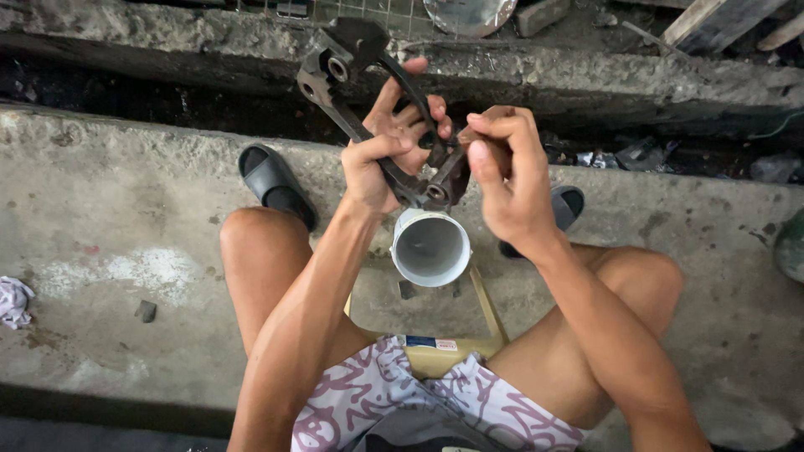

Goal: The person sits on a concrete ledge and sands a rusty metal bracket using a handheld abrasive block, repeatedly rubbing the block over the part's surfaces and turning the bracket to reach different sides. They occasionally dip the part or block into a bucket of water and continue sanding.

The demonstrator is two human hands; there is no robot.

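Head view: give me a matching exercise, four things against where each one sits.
Things:
1. dark metal part
2. white cup
3. black sandal
4. crumpled cloth

Places:
A. on the concrete at the far left edge
B. below both hands, between the knees
C. gripped in the left hand, raised over the gutter
D. on the foot beyond the left knee

Pairs: 1-C, 2-B, 3-D, 4-A

The right hand pinches a small brownish piece against the part's lower end.
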